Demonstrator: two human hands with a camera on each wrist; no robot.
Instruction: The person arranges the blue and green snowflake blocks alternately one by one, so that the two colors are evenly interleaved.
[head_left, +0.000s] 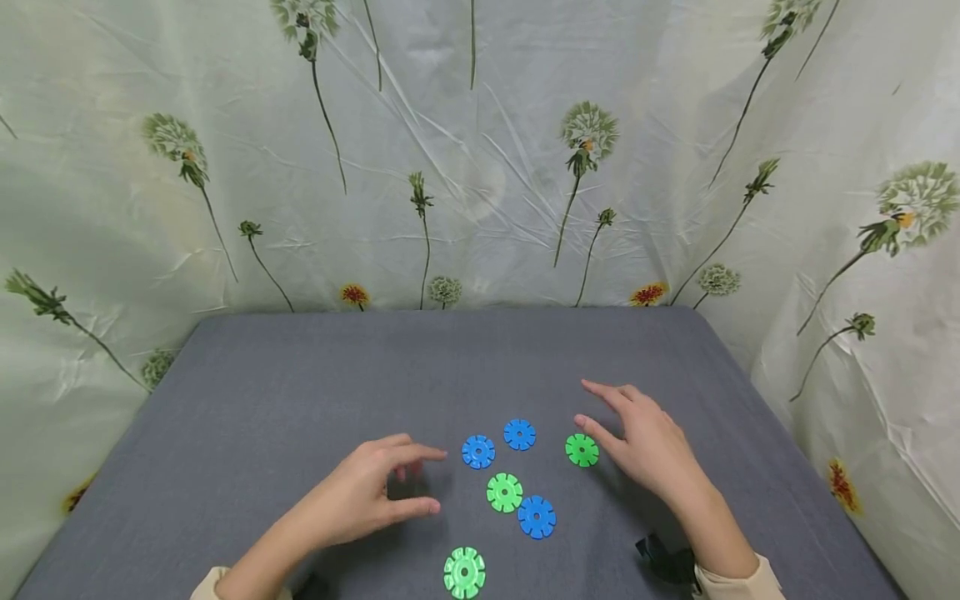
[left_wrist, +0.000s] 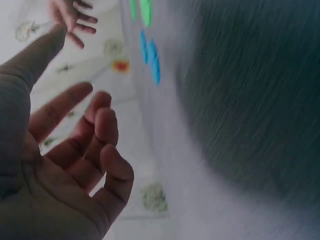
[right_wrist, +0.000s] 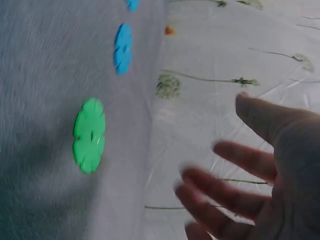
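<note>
Several notched plastic discs lie flat and apart or nearly touching on the grey cloth. My left hand (head_left: pixel 367 492) hovers left of them, thumb and fingers spread with nothing between; the nearest is a blue disc (head_left: pixel 478 452). Over the right side, my right hand (head_left: pixel 647 437) is held up beside a green disc (head_left: pixel 582 450), its fingers relaxed and holding nothing. Another blue disc (head_left: pixel 520 434) lies at the back. In the middle, a green disc (head_left: pixel 504 492) sits against a blue disc (head_left: pixel 537 517). A green disc (head_left: pixel 464 572) lies nearest the front edge.
A grey cloth (head_left: pixel 337 375) covers the table. Behind and beside it hangs a pale curtain (head_left: pixel 495 167) printed with dandelions. A small black object (head_left: pixel 663 558) shows by the right wrist.
</note>
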